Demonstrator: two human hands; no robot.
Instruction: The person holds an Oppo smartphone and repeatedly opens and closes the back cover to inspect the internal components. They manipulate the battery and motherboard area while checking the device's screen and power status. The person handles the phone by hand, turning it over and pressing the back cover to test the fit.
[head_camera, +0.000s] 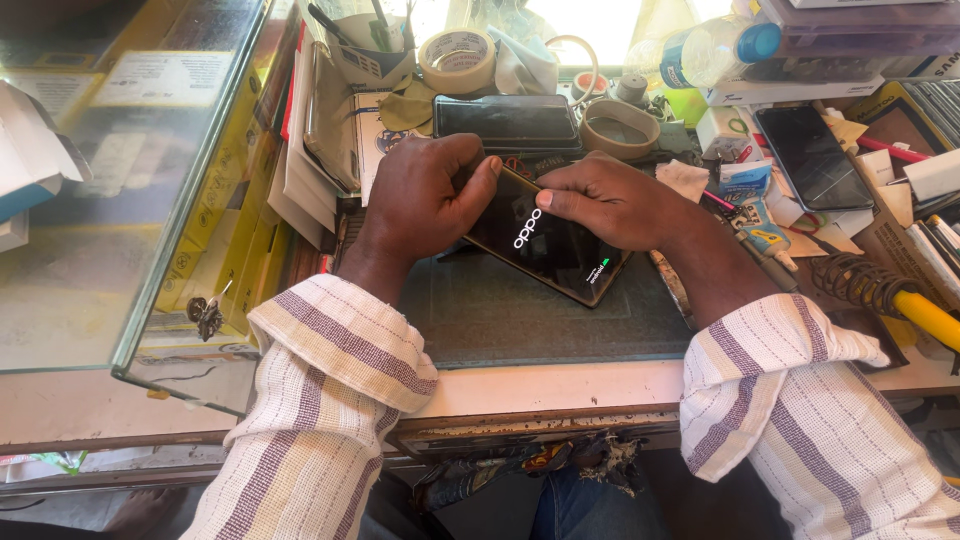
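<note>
The phone (545, 240) is in both my hands, over the dark green mat (540, 320) in the middle of my work table. It is tilted, with its far corner up and its near corner resting down on the mat. My left hand (425, 195) is closed around the far left end of the phone, with my thumb pressed on its top edge. My right hand (610, 200) lies across the right side, and my pointing finger is pressed flat on the glass. So both hands are clamped on the phone. The screen is lit and shows white letters on black, and a small green mark near the lower corner. I think that means the phone is in one piece and just starting up, so the fixing part looks mostly done. What seems left is to see if it opens all the way and if the glass sits flat. Just past my hands lies another dark phone (507, 122). A roll of tape (457, 60) is far behind it, and a round empty tape ring (620, 128) is to the right. A third phone (810, 157) lies far right. A yellow handled tool in a coiled wire stand (880, 290) sits near right. A glass case (130, 180) is on my left.
</note>
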